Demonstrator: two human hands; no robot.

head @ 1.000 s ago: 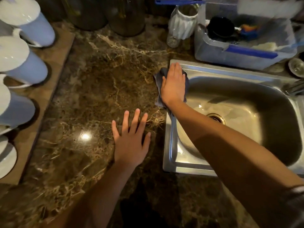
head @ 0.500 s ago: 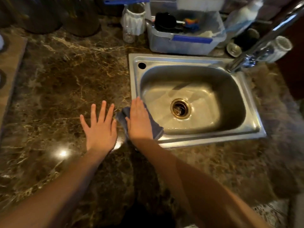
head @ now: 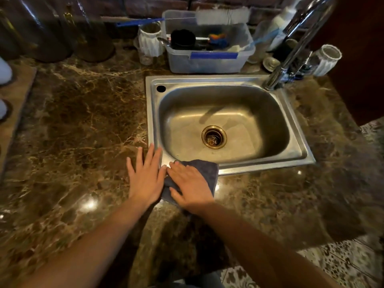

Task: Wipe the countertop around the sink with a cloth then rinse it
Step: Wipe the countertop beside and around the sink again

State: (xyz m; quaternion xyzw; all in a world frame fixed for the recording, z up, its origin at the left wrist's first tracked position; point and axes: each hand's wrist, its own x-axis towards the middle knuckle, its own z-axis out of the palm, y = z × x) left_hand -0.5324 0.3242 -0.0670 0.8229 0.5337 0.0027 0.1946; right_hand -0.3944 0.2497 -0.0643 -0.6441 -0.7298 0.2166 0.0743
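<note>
While flat on cloth (head: 208,170), R hand (head: 190,189) beside L hand (head: 145,179).

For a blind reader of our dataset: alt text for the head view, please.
A person's right hand presses a dark grey cloth over the near left corner of a steel sink, while the left hand rests flat on the brown marble countertop beside it. A plastic tub sits behind the sink.

plastic tub (head: 207,65) | white ribbed jar (head: 148,41) left of it | dark bottles (head: 52,34) back-left
</note>
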